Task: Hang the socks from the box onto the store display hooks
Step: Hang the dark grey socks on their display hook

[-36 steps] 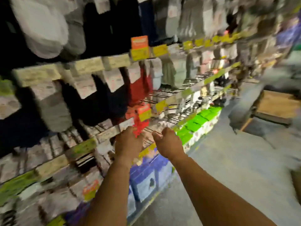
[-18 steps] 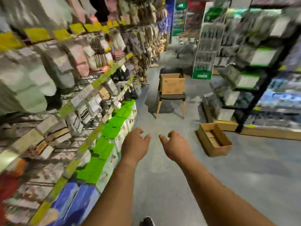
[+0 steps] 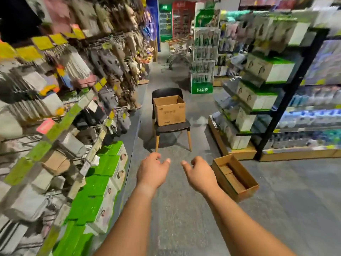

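An open cardboard box (image 3: pixel 169 110) stands on a black chair (image 3: pixel 172 127) down the aisle ahead; its inside is hidden from here. Hanging socks on the display hooks (image 3: pixel 77 71) fill the left wall, blurred. My left hand (image 3: pixel 152 170) and my right hand (image 3: pixel 200 173) are held out in front of me over the floor, side by side, fingers loosely curled, holding nothing. Both hands are well short of the chair.
Green boxes (image 3: pixel 99 182) line the bottom of the left rack. A shallow cardboard tray (image 3: pixel 235 177) lies on the floor at the right. A black shelf unit (image 3: pixel 276 100) with goods stands on the right, a green Darlie stand (image 3: pixel 202 61) farther back.
My view has swung from the sock rack to the aisle. My hands left the hooks and now hang free in front of me; the chair with the box is nearer.
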The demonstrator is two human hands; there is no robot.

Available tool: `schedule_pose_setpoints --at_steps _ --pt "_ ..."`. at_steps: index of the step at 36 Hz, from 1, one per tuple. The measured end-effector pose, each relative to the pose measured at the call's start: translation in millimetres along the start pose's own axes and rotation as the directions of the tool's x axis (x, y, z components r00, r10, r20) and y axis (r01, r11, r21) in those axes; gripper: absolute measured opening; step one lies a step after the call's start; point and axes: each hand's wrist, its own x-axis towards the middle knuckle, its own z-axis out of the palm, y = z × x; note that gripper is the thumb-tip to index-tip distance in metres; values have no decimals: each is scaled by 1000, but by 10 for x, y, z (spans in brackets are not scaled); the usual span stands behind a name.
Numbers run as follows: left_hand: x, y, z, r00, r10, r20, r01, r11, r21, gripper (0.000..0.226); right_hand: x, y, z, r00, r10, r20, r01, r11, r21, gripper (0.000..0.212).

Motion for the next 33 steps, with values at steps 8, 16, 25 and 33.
schedule_pose_setpoints --at_steps 8,16,25,33 --pt "1917 322 371 1000 -7 5 7 1000 8 42 2030 -206 241 999 0 46 -2 999 41 53" --pt "3763 896 368 998 -47 -40 49 998 45 44 4050 -700 57 998 -20 67 15 998 63 48" --pt "5614 1073 627 996 -91 -13 91 996 -2 40 5921 -1054 341 994 -15 108 17 1000 -19 51" --pt "7645 1133 829 992 -95 84 94 995 18 48 7687 -1328 644 989 26 144 -17 998 -66 42"
